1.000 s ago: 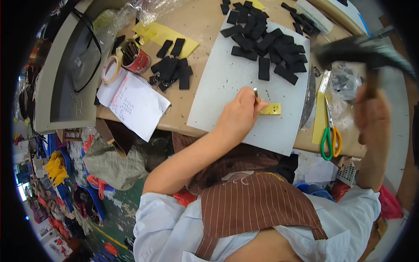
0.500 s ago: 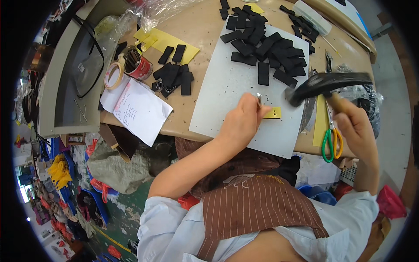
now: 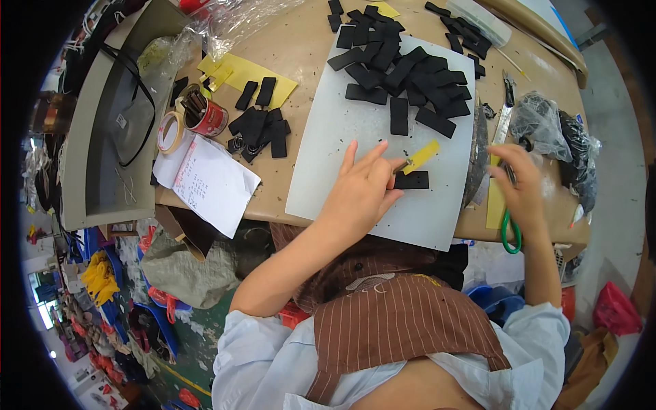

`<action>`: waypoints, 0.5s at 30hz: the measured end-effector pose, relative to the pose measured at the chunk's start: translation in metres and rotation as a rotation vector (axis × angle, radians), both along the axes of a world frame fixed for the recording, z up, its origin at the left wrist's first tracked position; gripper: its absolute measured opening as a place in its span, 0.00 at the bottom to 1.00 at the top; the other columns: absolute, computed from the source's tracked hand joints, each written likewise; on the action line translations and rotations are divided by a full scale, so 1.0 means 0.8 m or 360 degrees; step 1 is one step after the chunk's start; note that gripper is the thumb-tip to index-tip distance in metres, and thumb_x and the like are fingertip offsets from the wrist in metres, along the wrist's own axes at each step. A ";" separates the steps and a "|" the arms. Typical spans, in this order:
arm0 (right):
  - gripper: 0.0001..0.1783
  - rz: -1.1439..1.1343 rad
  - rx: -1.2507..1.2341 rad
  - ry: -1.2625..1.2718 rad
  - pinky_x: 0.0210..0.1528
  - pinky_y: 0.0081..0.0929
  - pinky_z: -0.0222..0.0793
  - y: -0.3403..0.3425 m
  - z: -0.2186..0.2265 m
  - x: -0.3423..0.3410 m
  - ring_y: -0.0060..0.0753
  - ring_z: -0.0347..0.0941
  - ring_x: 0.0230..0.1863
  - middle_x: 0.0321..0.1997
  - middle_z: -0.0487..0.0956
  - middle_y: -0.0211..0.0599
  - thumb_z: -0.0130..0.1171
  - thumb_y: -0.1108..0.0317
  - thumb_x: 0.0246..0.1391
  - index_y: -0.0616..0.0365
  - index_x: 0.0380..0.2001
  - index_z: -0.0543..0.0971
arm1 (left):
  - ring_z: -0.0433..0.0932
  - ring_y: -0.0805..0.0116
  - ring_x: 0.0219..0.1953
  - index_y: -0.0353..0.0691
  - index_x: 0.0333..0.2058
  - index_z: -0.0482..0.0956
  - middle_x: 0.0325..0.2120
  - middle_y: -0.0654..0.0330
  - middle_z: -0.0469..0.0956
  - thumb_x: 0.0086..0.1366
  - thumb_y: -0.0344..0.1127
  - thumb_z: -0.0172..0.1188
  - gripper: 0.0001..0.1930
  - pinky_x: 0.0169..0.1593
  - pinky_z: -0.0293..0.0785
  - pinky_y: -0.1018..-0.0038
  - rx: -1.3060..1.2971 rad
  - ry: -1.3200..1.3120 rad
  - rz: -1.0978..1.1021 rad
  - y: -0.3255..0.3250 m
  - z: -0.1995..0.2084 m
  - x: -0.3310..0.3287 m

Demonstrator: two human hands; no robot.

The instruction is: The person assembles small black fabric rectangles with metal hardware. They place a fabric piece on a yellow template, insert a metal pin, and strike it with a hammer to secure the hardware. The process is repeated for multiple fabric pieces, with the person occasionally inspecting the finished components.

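My left hand (image 3: 363, 186) is over the white board (image 3: 318, 178), some fingers raised. Its other fingers pinch a small metal punch (image 3: 403, 166), mostly hidden by them. A narrow yellow strip (image 3: 422, 157) slants up beside the punch; whether the fingers also grip it is unclear. Just below lies a flat black fabric piece (image 3: 413, 180) with small dark holes, touching my fingertips. My right hand (image 3: 521, 181), slightly blurred, is at the board's right with thumb and fingers apart, holding nothing visible. Near it are green-handled scissors (image 3: 510, 236), partly hidden. The hammer is not plainly visible.
Black fabric pieces (image 3: 410, 72) heap on the board's far part, others (image 3: 260, 126) to its left. An open notebook (image 3: 212, 188), tape roll (image 3: 170, 133) and red tin (image 3: 208, 119) stand left. A metal-bladed tool (image 3: 504, 116) and plastic-wrapped bundles (image 3: 577, 157) lie right.
My right hand has let go of the hammer and opened. The yellow strip, flat before, is now lifted and tilted, baring the black piece. My left hand has shifted slightly left, fingers spread more.
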State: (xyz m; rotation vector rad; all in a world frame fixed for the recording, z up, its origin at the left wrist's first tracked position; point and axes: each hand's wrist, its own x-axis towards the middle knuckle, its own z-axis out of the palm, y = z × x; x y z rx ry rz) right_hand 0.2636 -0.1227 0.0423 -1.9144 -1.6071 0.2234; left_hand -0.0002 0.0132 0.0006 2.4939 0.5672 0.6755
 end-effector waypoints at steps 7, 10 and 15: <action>0.15 0.0437 -0.0472 0.0445 0.34 0.27 0.69 0.094 0.006 -0.066 0.34 0.72 0.35 0.39 0.76 0.39 0.65 0.68 0.50 0.63 0.40 0.77 | 0.79 0.67 0.33 0.39 0.46 0.73 0.35 0.60 0.79 0.51 0.27 0.69 0.22 0.56 0.70 0.57 -0.0045 -0.0157 -0.0202 -0.017 0.000 -0.012; 0.16 0.0290 -0.0449 0.0289 0.34 0.29 0.69 0.101 0.001 -0.073 0.36 0.73 0.33 0.39 0.76 0.39 0.66 0.64 0.50 0.62 0.38 0.75 | 0.79 0.69 0.31 0.39 0.41 0.73 0.37 0.60 0.80 0.51 0.27 0.69 0.19 0.48 0.74 0.65 -0.0124 -0.0132 -0.0119 -0.009 0.012 -0.026; 0.18 0.0034 -0.0155 -0.0140 0.37 0.39 0.72 0.101 -0.012 -0.108 0.49 0.76 0.36 0.36 0.76 0.45 0.64 0.59 0.51 0.63 0.36 0.73 | 0.79 0.56 0.34 0.38 0.29 0.62 0.45 0.50 0.80 0.53 0.26 0.67 0.17 0.37 0.74 0.70 -0.0208 -0.0354 0.0696 0.074 0.021 -0.060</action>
